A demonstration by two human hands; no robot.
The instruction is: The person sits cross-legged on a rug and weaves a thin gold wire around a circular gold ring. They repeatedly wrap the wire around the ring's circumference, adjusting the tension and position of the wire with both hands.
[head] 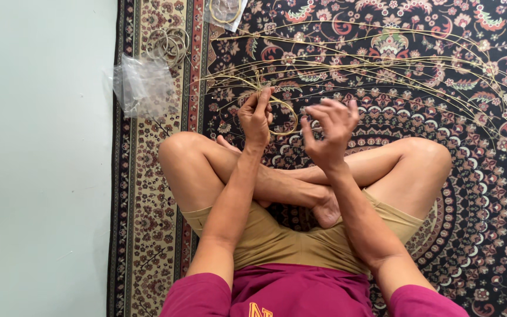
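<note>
I sit cross-legged on a patterned carpet (pixel 453 252). My left hand (pixel 256 116) pinches a small ring of thin yellow cane (pixel 291 120), held upright above my knees. From the ring, several long yellow cane strands (pixel 394 58) fan out to the right across the carpet. My right hand (pixel 330 130) hovers just right of the ring, fingers curled and apart; a thin strand may run between its fingertips, but I cannot tell.
Several finished cane rings (pixel 168 42) lie at the carpet's far left edge beside a crumpled clear plastic bag (pixel 142 85). Another bag with a ring (pixel 225 10) lies at the top. Pale bare floor (pixel 36 164) runs along the left.
</note>
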